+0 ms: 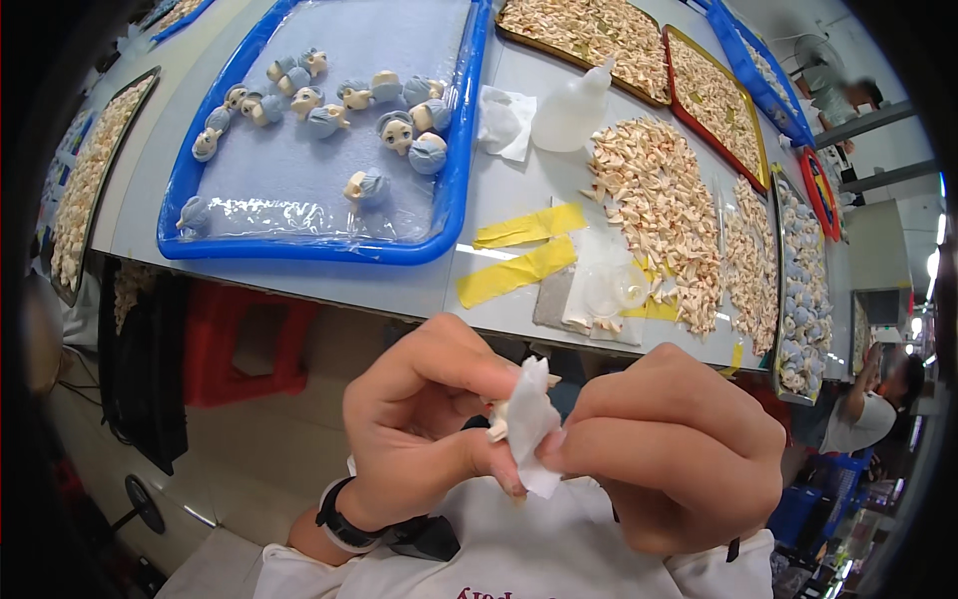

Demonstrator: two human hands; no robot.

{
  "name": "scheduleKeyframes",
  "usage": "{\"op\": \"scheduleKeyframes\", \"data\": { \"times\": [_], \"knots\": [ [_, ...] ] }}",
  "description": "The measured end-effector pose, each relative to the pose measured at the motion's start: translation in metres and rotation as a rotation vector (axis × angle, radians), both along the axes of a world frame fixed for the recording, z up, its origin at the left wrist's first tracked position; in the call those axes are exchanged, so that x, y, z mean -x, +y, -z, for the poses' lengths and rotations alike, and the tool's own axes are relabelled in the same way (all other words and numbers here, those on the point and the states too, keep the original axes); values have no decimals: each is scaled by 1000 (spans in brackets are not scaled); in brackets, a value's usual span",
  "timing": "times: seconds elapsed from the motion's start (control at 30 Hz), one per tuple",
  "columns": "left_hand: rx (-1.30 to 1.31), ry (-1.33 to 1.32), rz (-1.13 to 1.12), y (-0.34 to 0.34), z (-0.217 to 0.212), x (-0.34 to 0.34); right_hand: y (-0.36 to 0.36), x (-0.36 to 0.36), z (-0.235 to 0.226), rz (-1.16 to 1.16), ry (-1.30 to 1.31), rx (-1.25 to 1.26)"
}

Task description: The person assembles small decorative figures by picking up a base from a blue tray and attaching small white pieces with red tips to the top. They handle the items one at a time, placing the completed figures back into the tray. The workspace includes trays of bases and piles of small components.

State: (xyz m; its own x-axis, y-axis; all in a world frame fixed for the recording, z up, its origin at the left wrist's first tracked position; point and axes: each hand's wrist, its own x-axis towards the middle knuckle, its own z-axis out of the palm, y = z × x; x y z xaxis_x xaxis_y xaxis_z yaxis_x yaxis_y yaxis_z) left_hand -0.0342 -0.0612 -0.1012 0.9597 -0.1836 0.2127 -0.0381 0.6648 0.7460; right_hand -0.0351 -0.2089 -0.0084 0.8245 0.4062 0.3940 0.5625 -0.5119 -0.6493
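Left hand (pixel 419 439) and right hand (pixel 669 459), both pinched closed on a white wipe (pixel 534 424) and small cream part (pixel 497 429), near the desk (pixel 519 190).

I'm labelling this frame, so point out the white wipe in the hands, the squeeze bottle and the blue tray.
white wipe (pixel 532 424), head view, middle of the cloth between the fingers.
squeeze bottle (pixel 571 112), head view, translucent body.
blue tray (pixel 309 249), head view, near rim.
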Motion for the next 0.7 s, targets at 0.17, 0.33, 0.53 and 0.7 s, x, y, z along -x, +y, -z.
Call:
{"op": "scheduleKeyframes", "data": {
  "times": [0.17, 0.33, 0.53, 0.7],
  "knots": [
    [115, 54, 49, 1, 1, -3, -7, 3, 2, 26, 114, -12],
    [128, 26, 76, 3, -1, -7, -10, -2, -12, 61, 78, 12],
    [119, 37, 105, 2, 7, -9, -6, -5, 4, -40, 81, 14],
    [38, 212, 54, -5, -3, -8, -9, -3, 0, 16, 201, 25]
  ]
}}
